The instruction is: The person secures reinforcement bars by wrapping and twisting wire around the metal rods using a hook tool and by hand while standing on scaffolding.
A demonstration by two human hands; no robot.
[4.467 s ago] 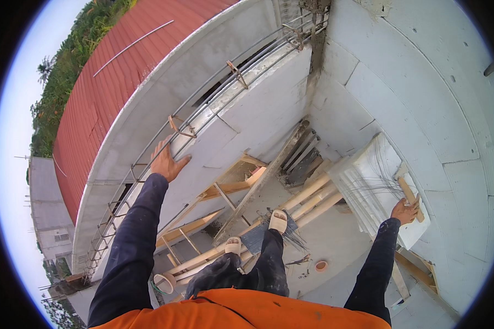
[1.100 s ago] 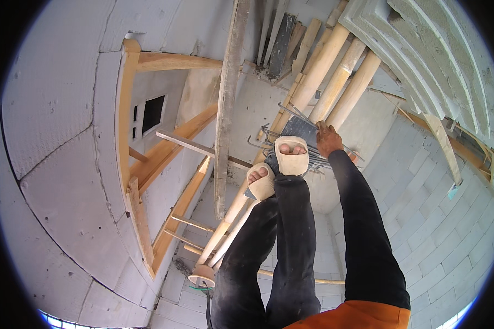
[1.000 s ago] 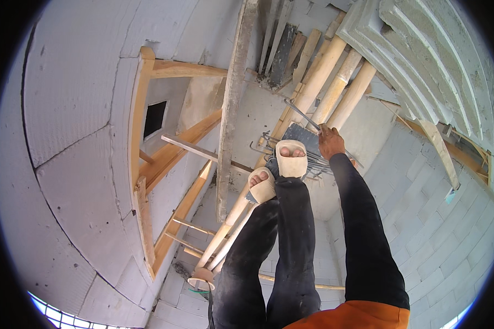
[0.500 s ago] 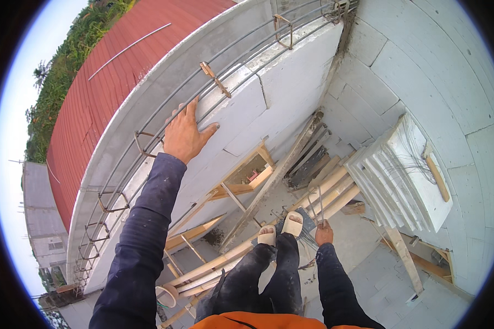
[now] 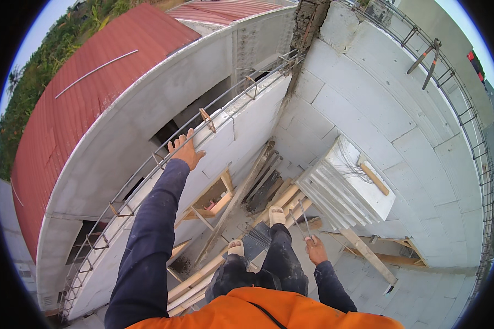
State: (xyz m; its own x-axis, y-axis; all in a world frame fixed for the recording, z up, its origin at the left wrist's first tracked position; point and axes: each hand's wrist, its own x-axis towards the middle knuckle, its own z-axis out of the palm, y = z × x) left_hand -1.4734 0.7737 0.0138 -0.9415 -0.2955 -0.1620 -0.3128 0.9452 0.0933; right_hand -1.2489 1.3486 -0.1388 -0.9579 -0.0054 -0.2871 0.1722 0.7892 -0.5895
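My left hand [image 5: 186, 151] rests with fingers spread on the top of the pale block wall [image 5: 247, 129], beside the long steel bars of a rebar cage [image 5: 162, 159]. A rusty stirrup [image 5: 207, 119] on the cage is just beyond it. Low on the right, my right hand [image 5: 316, 250] is closed around two thin grey steel rods [image 5: 297, 217] that point away from me. My sandalled feet stand apart on wooden poles [image 5: 195, 288], high above the floor. Between them lies a bundle of dark flat strips [image 5: 257, 241].
A stack of white slabs [image 5: 340, 189] stands right of the poles, with loose wire and a wooden-handled tool [image 5: 374, 178] on top. Pincers [image 5: 428, 60] hang on the right wall's rebar. A slanting plank [image 5: 368, 255] and a wooden window frame [image 5: 211, 200] are below. A red roof [image 5: 88, 104] is beyond the wall.
My view has tilted up, bringing the right wall's rebar and pincers into sight. My feet are further apart. My left hand stays at the wall top; the right keeps the rods.
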